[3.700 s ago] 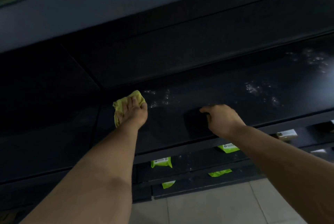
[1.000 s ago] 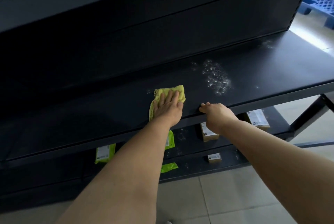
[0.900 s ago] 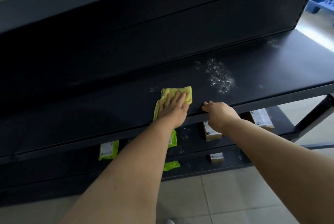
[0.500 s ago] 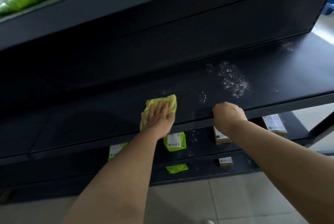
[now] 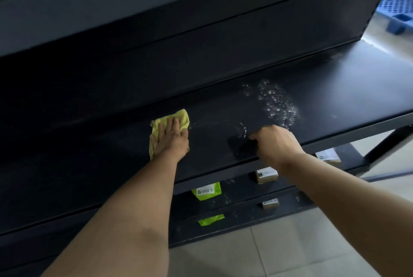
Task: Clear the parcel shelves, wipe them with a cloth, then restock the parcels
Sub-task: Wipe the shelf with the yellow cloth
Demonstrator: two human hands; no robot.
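As left hand (image 5: pixel 171 140) presses cloth (image 5: pixel 178 116), edge (image 5: pixel 223 173) lies near

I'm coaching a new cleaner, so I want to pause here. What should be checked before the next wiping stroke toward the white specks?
1. Cloth under the flat left hand: ok.
2. Shelf between cloth and white specks free of parcels: ok.
3. Right hand out of the stroke's way: not ok, it rests on the shelf right in front of the specks.
4. Specks wiped: not ok, they lie unwiped.
5. Cloth damp enough: cannot tell.
6. Lower shelf cleared: not ok, a green parcel and a brown box sit on it.
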